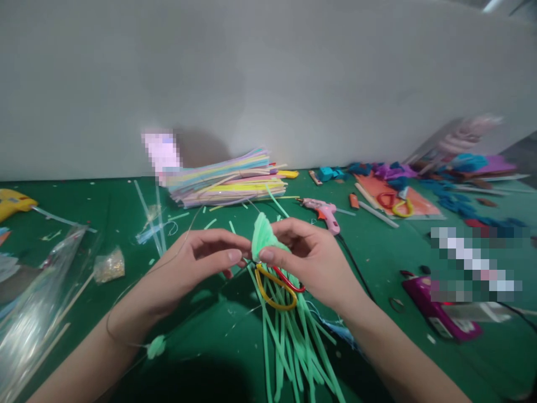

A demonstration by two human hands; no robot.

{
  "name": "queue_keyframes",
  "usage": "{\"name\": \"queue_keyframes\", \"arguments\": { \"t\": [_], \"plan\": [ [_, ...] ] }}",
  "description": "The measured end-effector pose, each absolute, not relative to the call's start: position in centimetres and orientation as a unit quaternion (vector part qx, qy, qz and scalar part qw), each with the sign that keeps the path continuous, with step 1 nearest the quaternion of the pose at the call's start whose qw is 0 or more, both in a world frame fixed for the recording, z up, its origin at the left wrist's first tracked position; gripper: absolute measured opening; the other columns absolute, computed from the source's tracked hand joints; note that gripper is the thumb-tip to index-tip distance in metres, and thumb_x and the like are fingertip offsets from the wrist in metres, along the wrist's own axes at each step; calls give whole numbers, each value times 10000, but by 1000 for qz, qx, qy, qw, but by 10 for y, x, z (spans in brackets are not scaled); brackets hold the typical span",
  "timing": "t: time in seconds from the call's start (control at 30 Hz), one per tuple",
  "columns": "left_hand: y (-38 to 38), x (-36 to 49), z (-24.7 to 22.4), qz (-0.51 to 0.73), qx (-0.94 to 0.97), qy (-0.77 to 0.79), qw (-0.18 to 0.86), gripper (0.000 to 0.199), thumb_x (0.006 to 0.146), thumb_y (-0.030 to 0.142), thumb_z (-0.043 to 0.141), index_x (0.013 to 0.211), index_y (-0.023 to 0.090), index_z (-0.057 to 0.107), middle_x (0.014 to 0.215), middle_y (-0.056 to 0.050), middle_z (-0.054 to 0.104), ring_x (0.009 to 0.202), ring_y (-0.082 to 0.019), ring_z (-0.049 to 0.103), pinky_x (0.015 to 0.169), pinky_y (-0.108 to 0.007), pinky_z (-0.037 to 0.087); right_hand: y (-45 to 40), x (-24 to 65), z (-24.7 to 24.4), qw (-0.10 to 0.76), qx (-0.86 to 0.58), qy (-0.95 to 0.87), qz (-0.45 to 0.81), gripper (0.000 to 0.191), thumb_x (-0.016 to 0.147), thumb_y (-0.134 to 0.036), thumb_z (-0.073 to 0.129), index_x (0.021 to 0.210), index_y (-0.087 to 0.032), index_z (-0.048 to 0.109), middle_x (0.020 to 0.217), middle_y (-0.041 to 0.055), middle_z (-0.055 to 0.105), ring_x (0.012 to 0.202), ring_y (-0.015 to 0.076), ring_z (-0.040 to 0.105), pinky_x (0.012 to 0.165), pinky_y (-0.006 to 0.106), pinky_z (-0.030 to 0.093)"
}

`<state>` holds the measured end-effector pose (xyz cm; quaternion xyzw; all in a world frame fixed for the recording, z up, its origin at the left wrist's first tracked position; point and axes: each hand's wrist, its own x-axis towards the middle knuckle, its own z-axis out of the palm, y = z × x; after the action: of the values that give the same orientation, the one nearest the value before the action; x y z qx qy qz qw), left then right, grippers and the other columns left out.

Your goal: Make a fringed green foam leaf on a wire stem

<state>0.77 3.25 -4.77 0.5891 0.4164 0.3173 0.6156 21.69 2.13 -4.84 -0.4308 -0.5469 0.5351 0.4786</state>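
My right hand (pixel 308 254) pinches a folded mint-green fuzzy piece (pixel 262 232), made of pipe cleaners side by side, between thumb and fingers. My left hand (pixel 213 254) is closed at the piece's lower left edge, thumb and fingertips together; what they grip is too small to make out. Scissors (pixel 277 296) with yellow and red handles show just below the hands, their blades hidden. Under them a bunch of loose green pipe cleaners (pixel 293 341) fans toward me. A thin wire crosses my left forearm, near a small green fuzzy piece (pixel 156 347).
Pastel pipe cleaner bundles (pixel 226 182) lie by the wall. A pink glue gun (pixel 321 211) with a black cord rests right of them. A yellow glue gun (pixel 17 204) and clear plastic bags (pixel 46 313) are left. A magenta box (pixel 436 313) and another pair of scissors (pixel 403 208) lie right.
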Motion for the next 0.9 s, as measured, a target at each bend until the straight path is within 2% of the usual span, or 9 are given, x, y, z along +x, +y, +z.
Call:
{"name": "queue_keyframes", "arguments": {
  "t": [0.1,0.3,0.5,0.63,0.7,0.8,0.9],
  "plan": [
    [28,9,-45,327,576,432,613,160,802,354,767,953,308,791,893,31,761,762,-100,643,729,-165,501,21,216,-47,493,-447,-544,512,305,608,-306,883,782,-208,652,706,-47,559,648,105,540,595,232,495],
    [23,14,-41,321,565,432,625,254,728,315,833,977,340,794,1032,24,762,964,-149,669,771,-161,525,19,213,-47,516,-438,-517,524,324,583,-313,896,757,-209,643,684,-57,544,614,100,557,558,229,524],
    [24,13,-44,328,570,432,617,219,721,307,839,938,305,806,1085,5,735,932,-140,666,727,-147,528,18,213,-48,504,-443,-515,533,328,597,-331,893,765,-204,641,709,-48,591,617,112,605,593,250,540],
    [25,12,-46,313,546,446,637,311,712,320,846,1015,297,782,914,3,762,871,-150,687,724,-175,538,19,219,-44,483,-407,-543,553,232,737,-360,809,824,-209,655,726,-40,626,656,105,612,625,228,525],
    [25,14,-47,304,538,444,649,318,718,324,840,1028,295,773,915,2,765,884,-163,693,704,-181,545,21,222,-44,467,-406,-549,562,187,819,-384,735,835,-211,666,740,-35,636,660,91,594,610,204,501],
    [23,18,-47,292,555,436,646,352,740,313,821,1086,301,755,970,-1,766,934,-179,691,717,-193,553,23,224,-45,468,-421,-566,533,182,853,-371,704,797,-202,667,720,-40,615,648,77,550,590,184,453],
    [21,23,-47,280,581,448,620,375,750,292,808,1121,304,747,937,9,768,842,-153,693,690,-181,542,24,224,-46,463,-429,-586,507,205,869,-377,683,788,-190,661,720,-35,597,664,83,526,614,196,434]
  ]
}}
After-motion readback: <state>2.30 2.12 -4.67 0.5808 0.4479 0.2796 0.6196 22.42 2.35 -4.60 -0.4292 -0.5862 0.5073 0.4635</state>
